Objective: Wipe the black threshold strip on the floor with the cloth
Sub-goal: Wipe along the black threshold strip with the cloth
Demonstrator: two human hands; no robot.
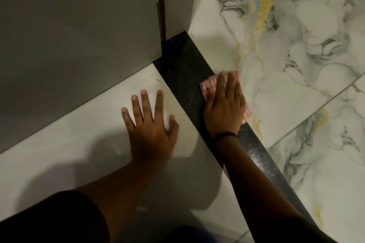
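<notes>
The black threshold strip runs diagonally across the floor from the door frame at the top centre down to the lower right. White dust speckles its lower stretch. My right hand lies flat on a pink-and-white checked cloth and presses it onto the strip's right side; the cloth pokes out past my fingers and beside my palm. The hand is blurred. A black band circles that wrist. My left hand rests flat with fingers spread on the plain white tile left of the strip, holding nothing.
A grey door or panel fills the upper left, with a dark vertical frame edge meeting the strip's top end. Marble-patterned tiles with grey and yellow veins lie right of the strip. My dark-clothed knees sit at the bottom edge.
</notes>
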